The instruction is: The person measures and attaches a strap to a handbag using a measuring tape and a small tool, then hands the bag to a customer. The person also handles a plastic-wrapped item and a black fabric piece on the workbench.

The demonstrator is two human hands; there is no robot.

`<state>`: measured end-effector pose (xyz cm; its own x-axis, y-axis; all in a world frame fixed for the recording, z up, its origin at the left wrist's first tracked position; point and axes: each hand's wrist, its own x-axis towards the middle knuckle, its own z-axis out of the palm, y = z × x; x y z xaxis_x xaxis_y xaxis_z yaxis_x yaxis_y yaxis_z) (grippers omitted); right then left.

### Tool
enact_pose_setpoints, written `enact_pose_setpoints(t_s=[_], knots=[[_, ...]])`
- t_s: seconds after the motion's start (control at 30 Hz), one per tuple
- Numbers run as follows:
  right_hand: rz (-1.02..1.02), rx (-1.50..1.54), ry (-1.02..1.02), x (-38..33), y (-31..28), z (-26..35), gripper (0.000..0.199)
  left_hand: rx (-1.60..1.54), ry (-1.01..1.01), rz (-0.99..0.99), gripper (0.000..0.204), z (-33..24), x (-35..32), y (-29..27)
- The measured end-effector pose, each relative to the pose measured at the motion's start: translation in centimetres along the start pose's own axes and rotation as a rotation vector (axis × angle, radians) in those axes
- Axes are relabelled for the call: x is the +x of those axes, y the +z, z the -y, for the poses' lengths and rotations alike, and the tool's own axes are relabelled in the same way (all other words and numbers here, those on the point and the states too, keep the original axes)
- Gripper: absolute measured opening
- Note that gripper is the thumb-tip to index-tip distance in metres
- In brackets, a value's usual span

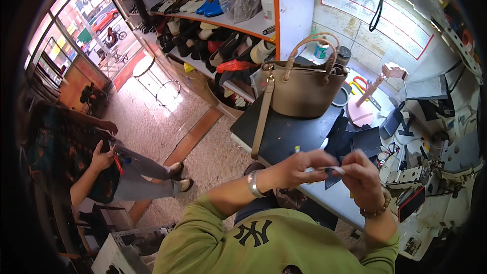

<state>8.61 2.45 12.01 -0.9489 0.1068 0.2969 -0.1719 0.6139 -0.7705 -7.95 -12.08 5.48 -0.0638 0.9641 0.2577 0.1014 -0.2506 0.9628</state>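
"Sprawling widest across the view was what?"

"Speckled floor (147, 139), running left toward the doorway. Beyond it stood the shoe shelving (223, 19), packed with pairs on orange-edged boards."

"And nearer?"

"The surface (329, 193), white, with a black mat (289, 134) across its left part. Well apart on the left, a person in grey trousers (147, 175) stood facing that way."

"Next in size?"

"A taupe handbag (304, 91), upright on the mat, its handles raised and its shoulder strap (263, 122) hanging over the edge. Right of it stood a pink stand (361, 111)."

"How were the wearer's hands?"

"Close together over the near edge of the surface. The left hand (310, 165), blurred, had its fingers curled nearly closed around one end of a thin white strip (336, 170). The right hand (362, 175) pinched the other end between bunched fingertips."

"So where was the strip?"

"Between both hands, raised above the surface, nearer the wearer than the handbag. Its exact kind was too small to tell."
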Motion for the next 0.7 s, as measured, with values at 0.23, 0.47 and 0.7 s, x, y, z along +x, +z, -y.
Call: enact_pose_setpoints(t_s=[0.23, 0.47, 0.7], knots=[[0.03, 0.671, 0.51, -8.5, 2.8, -6.2, 0.019, 0.629, -0.248, -0.098, 0.014, -3.0, -10.2, -7.8], [0.452, 0.649, 0.767, -10.6, 8.9, -7.5, 0.019, 0.733, -0.212, -0.184, 0.017, -7.5, -12.9, -10.1], [0.314, 0.184, 0.306, -2.5, 11.6, -3.5, 0.015, -0.229, -0.466, 0.009, 0.044, 2.1, -9.5, 1.7]])
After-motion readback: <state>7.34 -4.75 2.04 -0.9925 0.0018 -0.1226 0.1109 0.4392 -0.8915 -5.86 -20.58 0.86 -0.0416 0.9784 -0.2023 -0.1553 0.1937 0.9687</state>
